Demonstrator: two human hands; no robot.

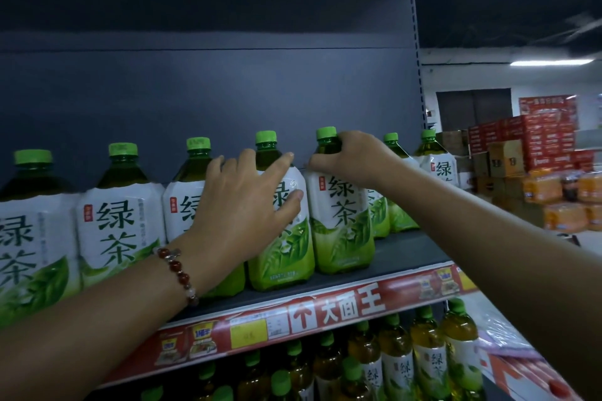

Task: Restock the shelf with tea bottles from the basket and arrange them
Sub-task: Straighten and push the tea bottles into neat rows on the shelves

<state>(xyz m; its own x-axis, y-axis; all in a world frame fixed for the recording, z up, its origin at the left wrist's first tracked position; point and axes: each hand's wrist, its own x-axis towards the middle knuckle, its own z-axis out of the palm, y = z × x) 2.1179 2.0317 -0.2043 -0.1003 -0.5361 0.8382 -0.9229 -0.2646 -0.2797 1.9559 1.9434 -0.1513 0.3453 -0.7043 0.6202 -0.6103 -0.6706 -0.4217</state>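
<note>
leftmost bottle (29, 231) cropped (left edge), price tag (249, 332) illegible

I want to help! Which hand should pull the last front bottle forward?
Right, probably. The right hand already grips that bottle's neck, while the left hand lies flat on the neighbouring bottle.

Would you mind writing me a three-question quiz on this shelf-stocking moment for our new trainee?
1. True or false: the right hand grips a bottle at its neck.
2. Which wrist wears the bracelet? A left, B right.
3. Fill in: the bottle caps are ____.

Key: 1 true. 2 A. 3 green.
</note>
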